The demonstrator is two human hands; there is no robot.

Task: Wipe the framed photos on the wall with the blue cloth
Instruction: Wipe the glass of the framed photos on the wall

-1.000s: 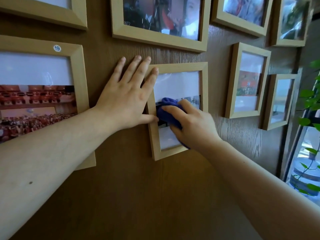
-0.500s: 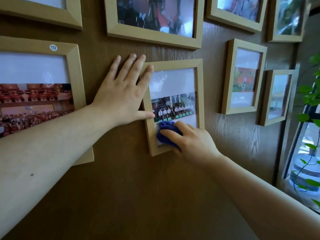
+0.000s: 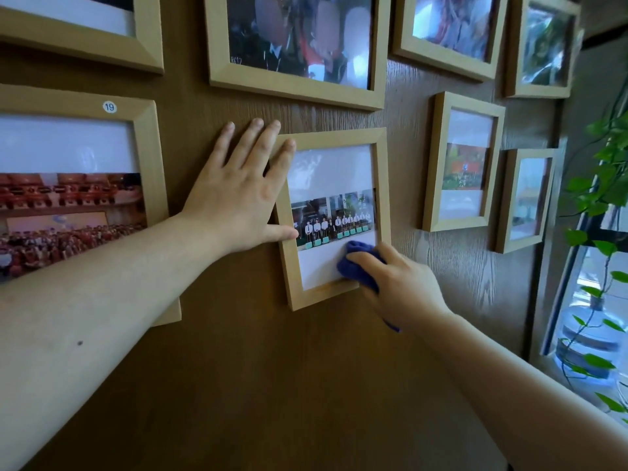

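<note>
A small light-wood framed photo point(image 3: 334, 137) of a line of people hangs in the middle of the brown wood-grain wall. My right hand point(image 3: 401, 287) grips the bunched blue cloth point(image 3: 355, 265) and presses it on the glass at the frame's lower right corner. My left hand point(image 3: 238, 192) lies flat with spread fingers on the wall, with its thumb and forefinger resting on the frame's left edge. A bit of cloth pokes out below my right wrist.
Several other wooden frames surround it: a large one marked 19 point(image 3: 149, 158) at left, a big one point(image 3: 295, 88) above, two smaller ones point(image 3: 435, 164) to the right. A leafy green plant point(image 3: 605, 188) and a water jug point(image 3: 591, 334) stand at the far right.
My right hand has slid the cloth from the middle of the glass down, then across to the lower right corner. My left hand has stayed in place.
</note>
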